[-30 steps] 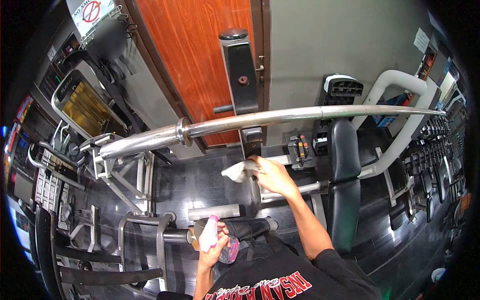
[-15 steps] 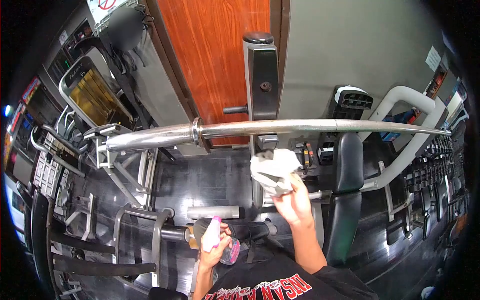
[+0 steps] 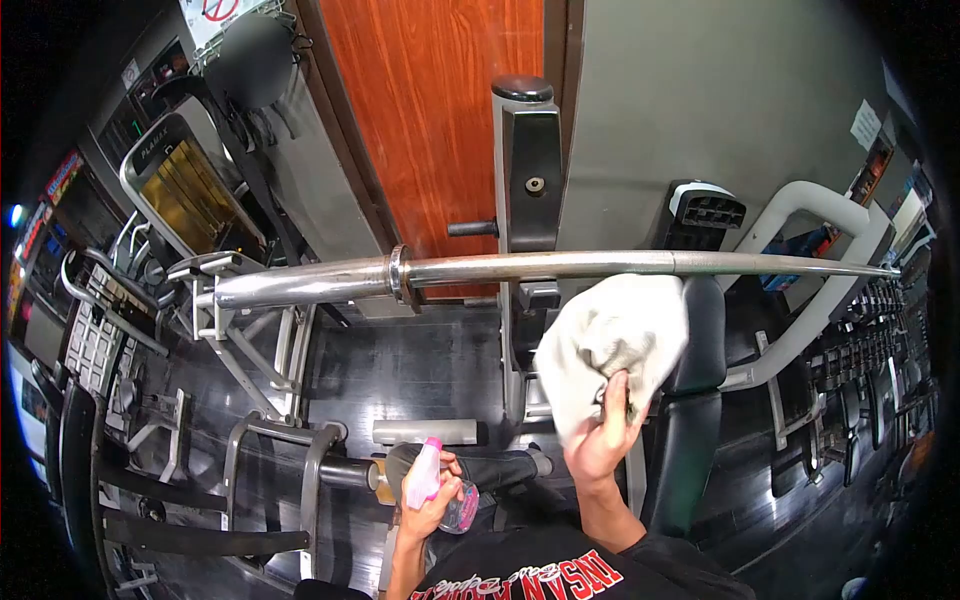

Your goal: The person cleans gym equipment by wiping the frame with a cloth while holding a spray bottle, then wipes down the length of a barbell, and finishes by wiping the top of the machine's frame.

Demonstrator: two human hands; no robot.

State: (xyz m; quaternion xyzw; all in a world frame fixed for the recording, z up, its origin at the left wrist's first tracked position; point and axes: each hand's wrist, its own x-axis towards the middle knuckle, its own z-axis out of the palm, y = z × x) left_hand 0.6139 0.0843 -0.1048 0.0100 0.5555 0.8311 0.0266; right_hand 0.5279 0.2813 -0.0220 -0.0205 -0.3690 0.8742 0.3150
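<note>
My left hand (image 3: 428, 504) is closed round a spray bottle (image 3: 462, 508) with a pink and white spray head, low in the view in front of my shirt. A white cloth (image 3: 612, 345) is gripped in my right hand (image 3: 604, 435), the thumb pressed on it. The cloth is spread out, its top edge just below the long metal barbell (image 3: 540, 266) that crosses the view; whether they touch I cannot tell. The bar's thick sleeve and collar lie to the left.
A black padded bench (image 3: 688, 450) stands right of my right hand. Behind the bar rises a post (image 3: 532, 180) beside a wooden door (image 3: 430, 110). Metal frames (image 3: 285, 430) stand at left, a dumbbell rack (image 3: 865, 340) at far right.
My right hand has moved slightly right and down, and the bunched cloth has opened out wider. My left hand stays nearly in place with the bottle.
</note>
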